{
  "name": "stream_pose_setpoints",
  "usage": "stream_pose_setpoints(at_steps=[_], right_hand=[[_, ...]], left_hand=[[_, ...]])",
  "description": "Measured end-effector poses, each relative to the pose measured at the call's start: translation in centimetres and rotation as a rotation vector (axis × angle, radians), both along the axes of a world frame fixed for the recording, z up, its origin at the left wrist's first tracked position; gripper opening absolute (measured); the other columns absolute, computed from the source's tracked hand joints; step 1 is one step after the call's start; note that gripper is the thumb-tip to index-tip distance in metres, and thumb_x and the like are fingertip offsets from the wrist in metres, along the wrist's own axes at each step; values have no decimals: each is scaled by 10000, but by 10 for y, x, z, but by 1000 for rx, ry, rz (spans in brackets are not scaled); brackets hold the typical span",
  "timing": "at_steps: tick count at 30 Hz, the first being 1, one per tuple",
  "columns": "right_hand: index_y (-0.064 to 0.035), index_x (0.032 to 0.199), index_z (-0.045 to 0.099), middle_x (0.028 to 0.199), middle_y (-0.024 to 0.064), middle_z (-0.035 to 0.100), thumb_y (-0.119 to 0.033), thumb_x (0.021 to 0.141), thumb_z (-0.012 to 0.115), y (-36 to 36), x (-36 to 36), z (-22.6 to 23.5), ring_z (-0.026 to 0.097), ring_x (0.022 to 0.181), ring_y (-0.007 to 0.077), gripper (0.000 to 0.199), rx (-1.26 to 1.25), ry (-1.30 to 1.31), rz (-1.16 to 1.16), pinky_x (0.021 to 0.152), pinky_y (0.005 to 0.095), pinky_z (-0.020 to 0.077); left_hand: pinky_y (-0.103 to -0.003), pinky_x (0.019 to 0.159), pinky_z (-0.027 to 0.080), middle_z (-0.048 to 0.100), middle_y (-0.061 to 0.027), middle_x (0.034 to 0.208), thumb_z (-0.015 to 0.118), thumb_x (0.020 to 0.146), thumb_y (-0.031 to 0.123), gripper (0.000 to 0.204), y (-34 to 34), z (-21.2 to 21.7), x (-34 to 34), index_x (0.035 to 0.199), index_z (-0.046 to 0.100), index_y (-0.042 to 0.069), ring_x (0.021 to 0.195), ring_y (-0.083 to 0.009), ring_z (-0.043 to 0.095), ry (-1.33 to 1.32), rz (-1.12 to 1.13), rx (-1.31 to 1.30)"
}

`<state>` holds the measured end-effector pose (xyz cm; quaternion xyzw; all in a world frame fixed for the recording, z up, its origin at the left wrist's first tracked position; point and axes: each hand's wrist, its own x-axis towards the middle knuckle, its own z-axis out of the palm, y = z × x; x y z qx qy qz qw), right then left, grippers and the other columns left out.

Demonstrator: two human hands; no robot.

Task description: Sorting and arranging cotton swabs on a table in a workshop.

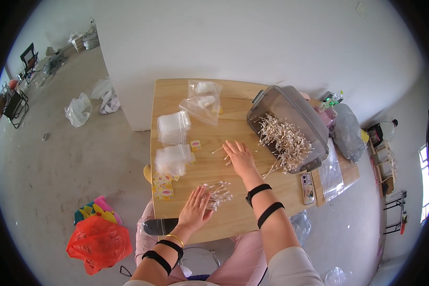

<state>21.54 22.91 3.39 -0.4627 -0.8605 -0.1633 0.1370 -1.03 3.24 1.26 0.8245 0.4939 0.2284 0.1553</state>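
**On the wooden surface: swabs being gathered and counted out**

Under the left hand [195,209] lies a small bundle of cotton swabs [217,193]; the hand rests flat, fingers spread and open, touching the bundle's near end without closing on anything. Further out, the right hand [240,158] also lies open and palm-down, its fingertips over a few loose swabs [219,149] set apart from the bundle. Neither grip holds anything.

Just right of that hand, a grey tub [291,125] lies tilted, a heap of swabs spilling toward its mouth. To the left sit stacks of clear small bags [172,158], with more bags [202,101] at the far edge and small yellow packets [163,186] near the front corner of the wooden surface [233,219].

The step in hand looks like sorting swabs into a counted portion. The next move likely calls for sweeping the loose swabs toward the bundle, aligning them evenly, then pinching the lot together.
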Motion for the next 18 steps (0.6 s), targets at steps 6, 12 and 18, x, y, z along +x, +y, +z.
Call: stream_pose_setpoints(at_steps=[6, 12, 18], right_hand=[[-96, 1030, 652, 1129, 53, 647, -43, 817, 624, 16, -20, 15, 553, 1180, 266, 222, -270, -130, -28, 1030, 421, 429], [-104, 909, 656, 1020, 60, 673, -123, 846, 619, -22, -29, 12, 612, 1061, 258, 75, -377, -184, 22, 932, 414, 472], [-112, 981, 663, 1032, 74, 658, -185, 803, 734, -51, -35, 27, 607, 1059, 286, 205, -493, 194, -109, 922, 422, 482]], left_hand=[[-462, 1223, 242, 270, -211, 1587, 650, 885, 326, 717, -3, 1, -6, 1481, 358, 54, 1476, -368, 270, 5, 7, -17], [-497, 1217, 239, 260, -219, 1586, 698, 845, 302, 757, -2, 0, -2, 1470, 348, 56, 1467, -398, 272, -30, 6, -11], [-542, 1215, 198, 243, -223, 1594, 698, 837, 318, 786, -4, -1, -8, 1482, 336, 54, 1479, -395, 250, 16, 43, -9]])
